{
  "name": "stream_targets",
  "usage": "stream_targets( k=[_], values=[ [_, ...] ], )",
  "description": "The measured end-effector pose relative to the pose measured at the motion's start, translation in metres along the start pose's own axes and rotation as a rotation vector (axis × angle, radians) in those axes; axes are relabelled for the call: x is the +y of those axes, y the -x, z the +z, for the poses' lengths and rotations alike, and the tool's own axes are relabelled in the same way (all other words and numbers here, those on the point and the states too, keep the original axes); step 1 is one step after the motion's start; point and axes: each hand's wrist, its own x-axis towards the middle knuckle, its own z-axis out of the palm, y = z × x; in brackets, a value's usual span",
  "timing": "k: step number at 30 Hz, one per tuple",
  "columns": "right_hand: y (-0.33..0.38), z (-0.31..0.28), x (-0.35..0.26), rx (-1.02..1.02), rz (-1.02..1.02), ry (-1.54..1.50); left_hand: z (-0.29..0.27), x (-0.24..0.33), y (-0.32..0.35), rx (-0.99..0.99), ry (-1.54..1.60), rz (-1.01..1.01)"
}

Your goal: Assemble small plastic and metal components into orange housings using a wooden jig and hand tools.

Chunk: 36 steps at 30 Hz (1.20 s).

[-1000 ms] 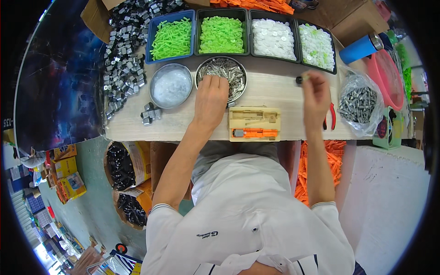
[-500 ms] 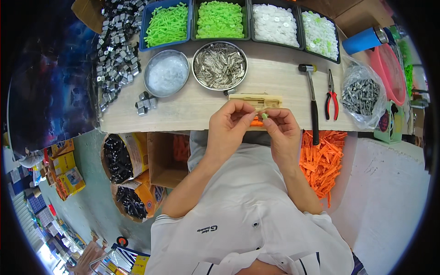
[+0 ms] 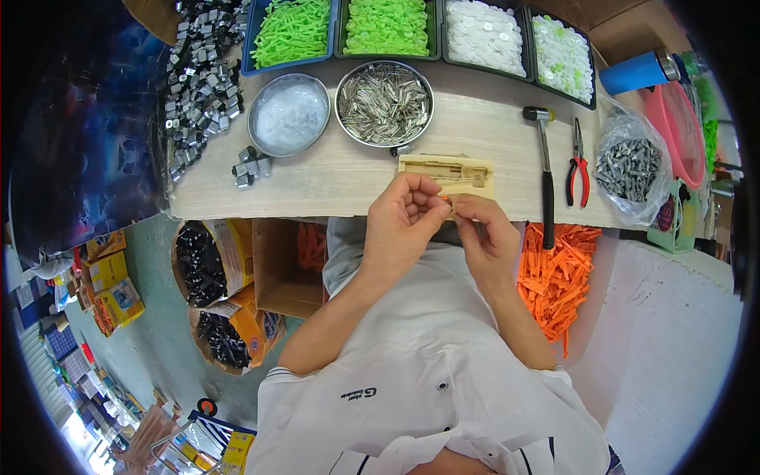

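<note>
The person's left hand and right hand meet just in front of the near edge of the wooden workbench, fingertips drawn together around a small orange piece that shows only as a sliver between them; both hands are curled and pinching at it, though how much of the piece each one grips cannot be told. Directly behind the fingers, on the bench, lies a pale wooden jig block with cut-out slots, partly covered by the hands. Beyond it stands a round metal bowl of small metal pins, and to its left a second round metal bowl holding clear, whitish bits. Along the far edge runs a row of trays: two with bright green plastic parts and two with white parts. A heap of small grey metal blocks spreads over the bench's left end, with a few lying loose near the bowls. To the right of the jig a small hammer lies lengthwise, red-handled pliers just beside it, then a clear bag of grey metal screws. Below the bench, to the right of the person's arm, sits a pile of orange plastic pieces; to the left, open cardboard boxes hold dark parts
</note>
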Motion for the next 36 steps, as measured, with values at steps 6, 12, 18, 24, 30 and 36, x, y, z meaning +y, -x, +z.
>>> stream_targets(
  k=[6,12,18,24,30,36],
  values=[
    [-0.011,-0.006,-0.018,-0.134,-0.167,0.168,-0.011,0.005,0.004,-0.033,0.256,-0.199],
    [-0.002,-0.009,-0.006,-0.222,-0.136,0.086,-0.013,0.003,0.011,-0.012,-0.045,-0.129],
    [-0.010,-0.007,-0.005,-0.222,-0.204,0.205,-0.014,0.002,0.009,-0.068,-0.340,0.065],
    [-0.024,-0.007,0.009,-0.171,-0.316,0.465,-0.029,-0.015,-0.005,0.131,-0.772,0.787],
    [-0.028,0.001,0.018,-0.228,-0.325,0.511,-0.038,-0.032,-0.003,-0.104,-0.951,0.968],
    [-0.029,0.003,0.022,-0.237,-0.331,0.501,-0.046,-0.051,-0.009,-0.204,-1.089,1.057]
  ],
)
